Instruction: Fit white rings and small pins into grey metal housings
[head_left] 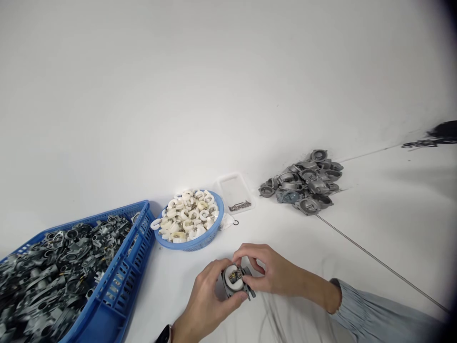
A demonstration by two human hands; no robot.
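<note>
My left hand (205, 300) grips a small grey metal housing (236, 282) from below and the left, above the white table near its front edge. A white round insert sits in the housing's opening. My right hand (266, 271) curls over the housing's top and right side, fingertips pinched on it. A dark watch band shows at my left wrist. A pale blue sleeve covers my right forearm.
A blue crate (117, 281) full of grey metal housings stands at the left. A round blue basket (194, 243) of white plastic rings sits behind my hands. Beside it lies a clear tray (232, 188) with small dark springs. A heap of grey housings (305, 183) lies at the back right.
</note>
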